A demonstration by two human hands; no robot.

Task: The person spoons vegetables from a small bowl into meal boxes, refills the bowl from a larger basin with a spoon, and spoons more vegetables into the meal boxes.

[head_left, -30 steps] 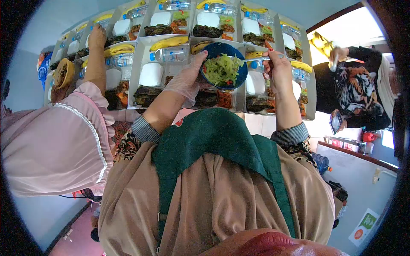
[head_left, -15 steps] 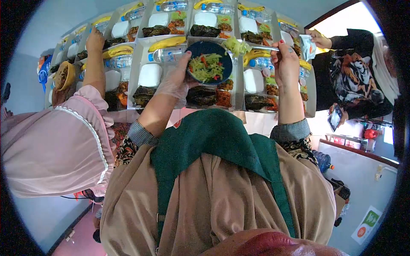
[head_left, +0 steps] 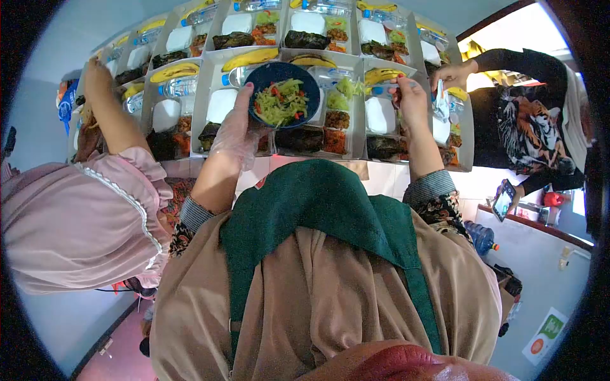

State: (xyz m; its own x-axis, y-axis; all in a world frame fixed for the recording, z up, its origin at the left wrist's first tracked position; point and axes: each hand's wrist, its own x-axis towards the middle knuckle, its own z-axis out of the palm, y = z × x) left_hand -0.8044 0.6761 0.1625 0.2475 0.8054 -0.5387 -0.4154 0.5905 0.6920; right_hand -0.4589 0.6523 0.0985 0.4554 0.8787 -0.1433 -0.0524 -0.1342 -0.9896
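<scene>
My left hand [head_left: 233, 132], in a clear plastic glove, grips a dark blue bowl [head_left: 312, 81] with the thumb over its rim. Shredded green vegetables with red pieces [head_left: 279, 103] fill much of the bowl. My right hand [head_left: 413, 105], bare, has its fingers pinched on a thin spoon [head_left: 376, 91]; green shreds [head_left: 346, 89] at its far end hide the head. That end is over an open white meal box [head_left: 361, 136], which holds a dark leaf-wrapped item [head_left: 300, 138], orange food [head_left: 335, 141], brown food [head_left: 337, 119] and a banana [head_left: 312, 60].
Rows of similar boxes hold bananas, water bottles [head_left: 178, 87] and white packets [head_left: 380, 115]. At left, a co-worker's arm [head_left: 114, 108] reaches over the boxes. At right, another person's hand [head_left: 454, 75] holds a small packet [head_left: 440, 101], the other a phone [head_left: 505, 200].
The bowl and my left hand have moved left. My right hand and the spoon are lower and slightly left, with shreds now in the box. The left co-worker's arm has swung left.
</scene>
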